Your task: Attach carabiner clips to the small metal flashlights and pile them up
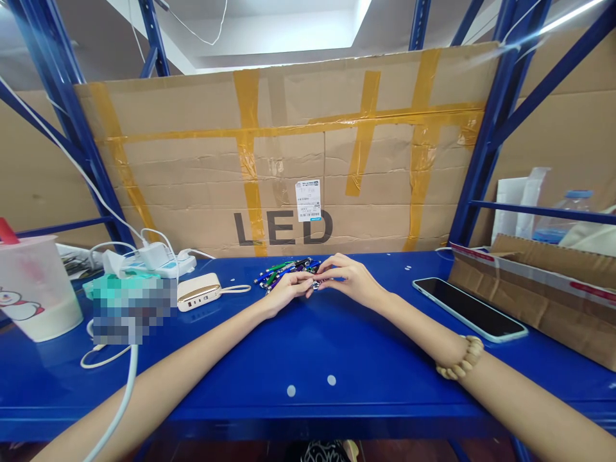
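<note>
My left hand [289, 289] and my right hand [355, 280] meet at the middle of the blue table [269, 372], fingertips pinched together. Between them is a small shiny metallic piece [316, 285], mostly covered by the fingers; its exact kind cannot be made out. Both hands appear closed on it. Just behind my left hand lies a pile of slim, glossy pen-like sticks [276, 273] in blue, green, purple and black with silvery ends. My fingers hide part of this pile.
A white power bank [198, 292], cables, a power strip [166, 262] and a plastic cup [41, 289] stand at left. On the right lie a phone [469, 309] and an open cardboard box [529, 292]. Taped cardboard [206, 173] backs the table between blue posts.
</note>
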A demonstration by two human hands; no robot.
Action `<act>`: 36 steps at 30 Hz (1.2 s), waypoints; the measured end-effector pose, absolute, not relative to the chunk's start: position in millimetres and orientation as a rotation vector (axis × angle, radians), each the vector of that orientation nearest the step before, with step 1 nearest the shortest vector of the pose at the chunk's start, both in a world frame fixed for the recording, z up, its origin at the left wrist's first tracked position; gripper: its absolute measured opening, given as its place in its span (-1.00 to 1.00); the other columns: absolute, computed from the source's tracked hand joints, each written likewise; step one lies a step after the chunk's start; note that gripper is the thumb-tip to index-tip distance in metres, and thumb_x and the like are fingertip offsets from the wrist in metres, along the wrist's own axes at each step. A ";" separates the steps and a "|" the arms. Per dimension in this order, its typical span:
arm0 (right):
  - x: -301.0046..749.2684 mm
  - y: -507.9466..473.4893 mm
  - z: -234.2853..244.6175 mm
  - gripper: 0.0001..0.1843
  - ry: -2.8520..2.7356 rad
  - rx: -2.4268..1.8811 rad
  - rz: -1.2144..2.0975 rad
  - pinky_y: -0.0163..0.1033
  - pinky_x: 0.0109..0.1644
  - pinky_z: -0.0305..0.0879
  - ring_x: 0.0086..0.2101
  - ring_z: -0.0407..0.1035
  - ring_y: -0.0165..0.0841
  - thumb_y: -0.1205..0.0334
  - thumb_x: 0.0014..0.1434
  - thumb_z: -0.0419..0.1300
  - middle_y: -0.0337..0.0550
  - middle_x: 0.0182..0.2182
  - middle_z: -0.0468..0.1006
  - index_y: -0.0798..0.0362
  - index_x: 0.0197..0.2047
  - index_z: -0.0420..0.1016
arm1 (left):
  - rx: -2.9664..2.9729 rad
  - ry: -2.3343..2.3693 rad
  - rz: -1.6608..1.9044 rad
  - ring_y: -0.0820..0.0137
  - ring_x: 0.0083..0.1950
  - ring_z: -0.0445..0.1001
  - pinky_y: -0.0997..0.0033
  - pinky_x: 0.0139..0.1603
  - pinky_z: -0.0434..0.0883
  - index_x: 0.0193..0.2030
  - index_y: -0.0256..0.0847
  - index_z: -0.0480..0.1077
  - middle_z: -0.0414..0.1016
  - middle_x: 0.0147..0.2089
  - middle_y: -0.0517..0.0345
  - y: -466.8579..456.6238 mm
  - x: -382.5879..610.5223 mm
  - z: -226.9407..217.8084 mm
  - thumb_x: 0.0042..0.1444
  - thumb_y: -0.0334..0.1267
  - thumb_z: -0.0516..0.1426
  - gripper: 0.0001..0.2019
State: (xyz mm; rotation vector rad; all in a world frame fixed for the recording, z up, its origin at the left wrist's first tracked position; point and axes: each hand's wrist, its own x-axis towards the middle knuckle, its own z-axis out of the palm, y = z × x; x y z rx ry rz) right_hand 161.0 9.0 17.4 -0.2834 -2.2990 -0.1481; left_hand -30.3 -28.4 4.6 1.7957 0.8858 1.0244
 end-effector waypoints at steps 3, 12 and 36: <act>162.0 6.6 20.8 -0.76 -2.320 -0.240 -0.173 -0.28 -0.22 0.28 -0.27 0.32 -0.37 0.14 0.21 0.07 -0.11 -0.29 0.49 0.03 -0.26 0.55 | 1.781 0.869 0.977 0.56 -0.56 0.04 0.49 -0.51 -0.03 -0.25 -0.36 0.36 0.23 -0.56 0.25 -30.2 -30.8 6.1 -0.02 0.10 0.12 -0.53; 164.1 0.8 23.9 -0.70 -2.371 -0.176 -0.286 -0.32 -0.33 0.21 -0.38 0.29 -0.40 0.08 0.19 0.07 -0.17 -0.42 0.46 0.04 -0.42 0.53 | 1.813 0.851 0.869 0.46 -0.44 0.22 0.46 -0.41 0.08 -0.06 -0.29 0.23 0.38 -0.45 0.18 -38.0 -30.3 4.7 0.05 0.00 0.11 -0.56; 158.3 0.8 6.1 -0.79 -2.723 -0.502 -0.449 -0.23 -0.17 0.29 -0.24 0.38 -0.30 0.34 0.24 0.01 -0.04 -0.23 0.48 0.13 -0.23 0.47 | 2.186 0.890 0.911 0.38 -0.24 0.37 0.33 -0.09 0.28 0.13 -0.29 0.11 0.39 -0.32 0.09 -40.0 -26.8 -4.2 0.20 -0.25 -0.02 -0.63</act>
